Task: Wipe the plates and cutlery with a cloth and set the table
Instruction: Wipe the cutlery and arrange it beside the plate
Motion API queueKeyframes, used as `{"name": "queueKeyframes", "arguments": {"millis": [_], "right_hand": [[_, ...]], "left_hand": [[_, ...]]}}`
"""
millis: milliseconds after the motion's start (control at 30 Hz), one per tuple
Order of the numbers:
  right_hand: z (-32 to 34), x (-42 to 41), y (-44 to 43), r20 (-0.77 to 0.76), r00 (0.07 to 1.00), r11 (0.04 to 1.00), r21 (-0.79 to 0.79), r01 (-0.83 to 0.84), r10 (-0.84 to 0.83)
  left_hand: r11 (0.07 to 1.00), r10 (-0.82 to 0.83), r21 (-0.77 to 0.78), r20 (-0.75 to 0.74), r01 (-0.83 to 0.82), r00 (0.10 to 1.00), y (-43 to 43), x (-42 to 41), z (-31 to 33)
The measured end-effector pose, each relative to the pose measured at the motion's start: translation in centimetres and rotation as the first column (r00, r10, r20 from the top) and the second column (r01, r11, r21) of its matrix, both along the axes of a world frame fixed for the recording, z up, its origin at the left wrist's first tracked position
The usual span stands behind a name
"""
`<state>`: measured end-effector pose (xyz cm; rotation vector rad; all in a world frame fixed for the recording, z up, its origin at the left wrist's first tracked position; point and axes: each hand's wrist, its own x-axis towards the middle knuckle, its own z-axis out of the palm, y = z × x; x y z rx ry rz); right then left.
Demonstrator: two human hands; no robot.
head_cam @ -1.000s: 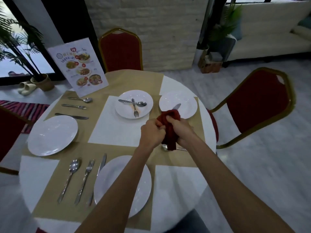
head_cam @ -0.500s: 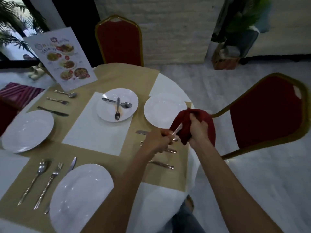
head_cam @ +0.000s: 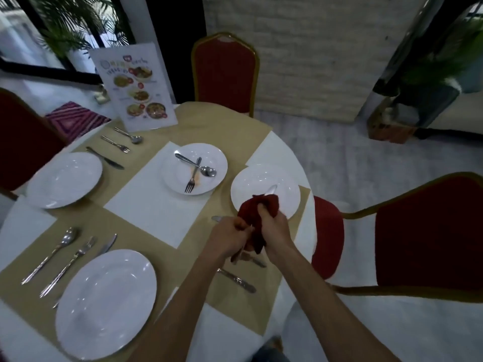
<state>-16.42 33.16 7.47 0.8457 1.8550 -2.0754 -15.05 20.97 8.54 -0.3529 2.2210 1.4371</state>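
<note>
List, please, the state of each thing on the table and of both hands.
red cloth: wrapped round a knife, gripped by the right hand.
knife: tip sticks out of the cloth; left hand holds its lower end.
centre plate: stained, spoon and fork crossed on it.
right plate: bare, partly behind the cloth.
left plate: bare.
near plate: bare.
menu card: standing upright.

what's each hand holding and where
Left hand grips the knife at its handle end; right hand holds the red cloth bunched around the blade.
</note>
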Motion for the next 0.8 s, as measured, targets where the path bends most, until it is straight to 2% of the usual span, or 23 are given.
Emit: {"name": "queueKeyframes", "arguments": {"millis": [67, 100, 133, 167, 233, 333, 467, 567, 667, 733, 800], "right_hand": [[0.5, 0.2, -0.4, -0.084, 0.993, 0.995, 0.058, -0.083, 0.088], [1.0, 0.0, -0.5, -0.121, 0.987, 0.991, 0.1, -0.094, 0.106], [1.4, -0.2, -0.2, -0.15, 0.979, 0.983, 0.141, -0.116, 0.137], [2.0, -0.1, -0.4, -0.176, 0.966, 0.973, 0.169, -0.159, 0.188], [2.9, 0.3, -1.1, -0.22, 0.917, 0.934, 0.206, -0.29, 0.333], [3.5, 0.4, -2.3, -0.225, 0.842, 0.868, 0.211, -0.449, 0.49], [3.7, -0.8, -1.2, -0.159, 0.799, 0.808, 0.235, -0.54, 0.58], [3.7, -2.6, 1.7, -0.081, 0.76, 0.759, 0.184, -0.624, 0.645], [2.4, -6.7, 4.4, -0.021, 0.819, 0.817, 0.086, -0.57, 0.574], [0.8, -10.4, 5.5, 0.022, 0.906, 0.905, -0.054, -0.421, 0.423], [-0.6, -14.6, 6.2, 0.081, 0.966, 0.955, -0.19, -0.228, 0.246]], "left_hand": [[0.968, -0.13, -0.227, -0.09, 0.107, 0.987, -1.6, -0.6, 0.6], [0.931, -0.155, -0.349, -0.12, 0.104, 0.981, -2.6, -0.8, 1.0], [0.909, -0.132, -0.415, -0.174, 0.049, 0.976, -3.4, -1.1, 1.4], [0.91, -0.083, -0.414, -0.25, -0.029, 0.965, -4.3, -1.4, 1.9], [0.959, 0.032, -0.254, -0.349, -0.127, 0.937, -5.4, -2.4, 2.8], [0.987, 0.153, 0.098, -0.271, -0.131, 0.95, -4.9, -4.3, 3.6], [0.93, 0.318, 0.248, -0.174, -0.271, 0.932, -5.7, -7.3, 3.2], [0.807, 0.521, 0.372, -0.081, -0.459, 0.85, -7.8, -10.1, 3.5], [0.73, 0.622, 0.409, -0.067, -0.547, 0.78, -7.9, -12.1, 3.2], [0.736, 0.623, 0.419, -0.108, -0.533, 0.775, -7.0, -13.4, 2.8], [0.771, 0.58, 0.425, -0.16, -0.474, 0.799, -5.9, -15.1, 2.2]]}}
